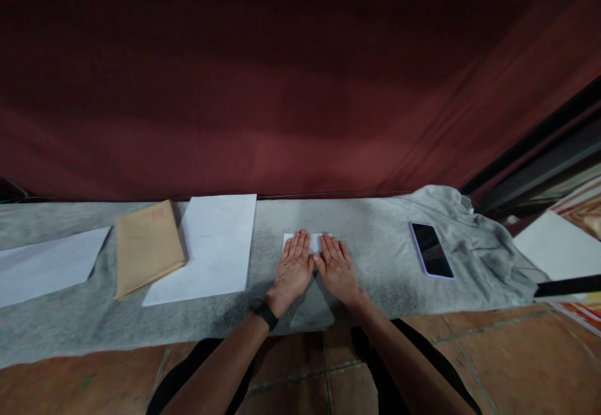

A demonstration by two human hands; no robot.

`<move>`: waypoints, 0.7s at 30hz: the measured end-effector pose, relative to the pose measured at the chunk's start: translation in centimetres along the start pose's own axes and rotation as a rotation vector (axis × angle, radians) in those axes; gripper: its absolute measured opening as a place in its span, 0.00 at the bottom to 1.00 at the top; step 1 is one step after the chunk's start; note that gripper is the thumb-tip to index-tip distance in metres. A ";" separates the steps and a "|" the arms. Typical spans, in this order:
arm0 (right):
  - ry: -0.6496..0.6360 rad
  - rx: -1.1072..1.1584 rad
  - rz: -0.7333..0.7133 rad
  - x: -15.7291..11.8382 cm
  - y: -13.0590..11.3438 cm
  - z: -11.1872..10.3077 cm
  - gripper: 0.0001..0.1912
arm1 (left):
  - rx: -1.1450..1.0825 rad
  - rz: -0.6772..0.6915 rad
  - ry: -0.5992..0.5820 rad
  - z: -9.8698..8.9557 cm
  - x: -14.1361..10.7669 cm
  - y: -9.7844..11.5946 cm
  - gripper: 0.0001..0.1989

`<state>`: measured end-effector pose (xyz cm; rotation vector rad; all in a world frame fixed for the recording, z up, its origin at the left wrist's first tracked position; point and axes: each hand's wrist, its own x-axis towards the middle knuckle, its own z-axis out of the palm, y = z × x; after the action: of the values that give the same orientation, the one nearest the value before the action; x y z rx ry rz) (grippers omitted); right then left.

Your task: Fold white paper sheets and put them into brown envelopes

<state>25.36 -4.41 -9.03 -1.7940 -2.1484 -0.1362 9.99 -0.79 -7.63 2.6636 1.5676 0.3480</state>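
Observation:
A small white piece of paper lies on the grey cloth in front of me, mostly covered by my hands. My left hand rests flat on its left part, fingers stretched out and pointing away from me; a dark band circles that wrist. On the right part of the paper, my right hand also lies flat with its fingers extended. The two thumbs meet or nearly meet near the paper's lower middle. Whether the paper is folded underneath is hidden by the hands.
Left of my hands lie a large white sheet, a brown paper packet overlapping it, and another white sheet. A phone lies to the right, beside bunched cloth. A dark red curtain hangs behind.

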 end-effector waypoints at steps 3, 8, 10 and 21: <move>0.022 -0.002 -0.007 -0.4 0.4 0.1 0.30 | 0.012 -0.040 -0.001 0.1 0.0 -0.6 0.29; 0.045 0.042 -0.082 -1.2 0.8 -0.4 0.30 | 0.019 -0.052 0.002 0.0 -0.3 -1.4 0.30; 0.036 0.061 -0.134 -1.6 0.9 -0.8 0.30 | 0.019 -0.055 0.009 -0.1 -0.4 -1.5 0.30; -0.113 0.134 -0.306 -3.8 0.3 -2.6 0.32 | 0.026 -0.038 -0.002 -0.5 -0.4 -1.5 0.28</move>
<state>26.74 -8.66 -7.86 -1.4227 -2.4384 0.0365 8.38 -0.42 -7.40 2.6477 1.6309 0.3253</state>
